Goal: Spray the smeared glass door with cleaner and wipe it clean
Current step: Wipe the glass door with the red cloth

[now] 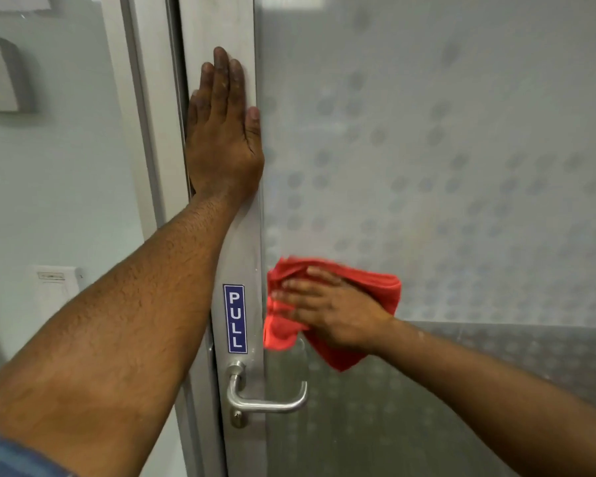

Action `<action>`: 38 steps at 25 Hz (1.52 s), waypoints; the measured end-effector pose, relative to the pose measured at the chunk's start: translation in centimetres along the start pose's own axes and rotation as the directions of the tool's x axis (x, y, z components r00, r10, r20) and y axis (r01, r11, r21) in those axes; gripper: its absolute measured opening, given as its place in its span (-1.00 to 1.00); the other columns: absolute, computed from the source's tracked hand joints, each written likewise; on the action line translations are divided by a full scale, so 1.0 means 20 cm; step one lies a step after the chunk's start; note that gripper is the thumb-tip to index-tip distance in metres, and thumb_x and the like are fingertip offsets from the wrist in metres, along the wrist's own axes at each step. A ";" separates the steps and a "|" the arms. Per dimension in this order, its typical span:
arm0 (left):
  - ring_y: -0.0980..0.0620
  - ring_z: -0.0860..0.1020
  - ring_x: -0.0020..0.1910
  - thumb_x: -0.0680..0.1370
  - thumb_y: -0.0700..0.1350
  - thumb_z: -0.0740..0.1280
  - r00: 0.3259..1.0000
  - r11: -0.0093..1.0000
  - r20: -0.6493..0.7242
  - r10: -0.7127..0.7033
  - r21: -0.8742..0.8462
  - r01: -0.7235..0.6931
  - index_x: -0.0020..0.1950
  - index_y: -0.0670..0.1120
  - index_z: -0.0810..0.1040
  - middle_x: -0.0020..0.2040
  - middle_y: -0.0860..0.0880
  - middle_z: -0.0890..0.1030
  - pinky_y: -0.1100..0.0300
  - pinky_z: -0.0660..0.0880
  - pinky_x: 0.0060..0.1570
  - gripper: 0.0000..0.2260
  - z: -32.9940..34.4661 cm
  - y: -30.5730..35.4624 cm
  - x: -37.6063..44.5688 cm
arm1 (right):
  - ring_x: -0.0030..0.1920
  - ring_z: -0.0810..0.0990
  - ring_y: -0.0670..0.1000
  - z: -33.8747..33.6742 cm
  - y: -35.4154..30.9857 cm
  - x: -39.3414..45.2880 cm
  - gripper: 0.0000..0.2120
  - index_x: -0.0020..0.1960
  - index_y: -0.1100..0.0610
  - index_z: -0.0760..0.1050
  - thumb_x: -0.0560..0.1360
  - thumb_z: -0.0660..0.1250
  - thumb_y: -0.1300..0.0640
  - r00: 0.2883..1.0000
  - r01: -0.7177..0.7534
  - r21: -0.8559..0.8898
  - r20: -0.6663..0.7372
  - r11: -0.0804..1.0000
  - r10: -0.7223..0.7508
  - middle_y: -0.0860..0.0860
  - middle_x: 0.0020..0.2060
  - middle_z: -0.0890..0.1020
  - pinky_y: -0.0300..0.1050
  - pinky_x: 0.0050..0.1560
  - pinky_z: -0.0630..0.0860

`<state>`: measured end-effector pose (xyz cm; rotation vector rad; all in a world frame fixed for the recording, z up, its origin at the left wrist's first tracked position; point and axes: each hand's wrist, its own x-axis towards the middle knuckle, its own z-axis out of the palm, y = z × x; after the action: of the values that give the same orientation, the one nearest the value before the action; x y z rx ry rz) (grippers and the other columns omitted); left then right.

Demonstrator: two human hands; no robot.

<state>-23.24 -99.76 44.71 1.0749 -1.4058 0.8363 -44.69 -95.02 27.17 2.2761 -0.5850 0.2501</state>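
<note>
The right hand (331, 311) pressed a red cloth (375, 287) flat against the frosted glass door (444, 166) with spread, nearly straight fingers, just right of the metal frame stile (241, 242) and above the lever handle (269, 401); the left hand (224, 132) lay open-palmed on the stile higher up, fingers straight, bracing the door. Wiping well here probably needed firm, even palm pressure and overlapping strokes. The stile edge and handle crowded the cloth on the left and below, while the dotted pane stretched open up and rightward; no spray bottle showed.
</note>
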 end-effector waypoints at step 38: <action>-0.19 -0.02 0.61 0.72 -0.04 -0.09 0.995 0.995 -0.049 -0.084 -0.054 0.082 0.62 -0.22 -0.01 0.62 -0.26 0.02 0.33 -0.26 0.48 -0.50 0.01 0.14 -0.08 | 0.48 0.28 -0.09 0.11 0.10 -1.02 -0.54 0.50 -0.02 0.30 0.60 0.18 0.08 0.963 0.104 0.017 0.248 0.994 -0.105 -0.11 0.49 0.32 -0.04 0.44 0.26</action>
<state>-26.01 -98.76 43.31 1.0576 -1.3246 0.7579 -63.59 -91.05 19.70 2.3511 -0.5889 -0.0886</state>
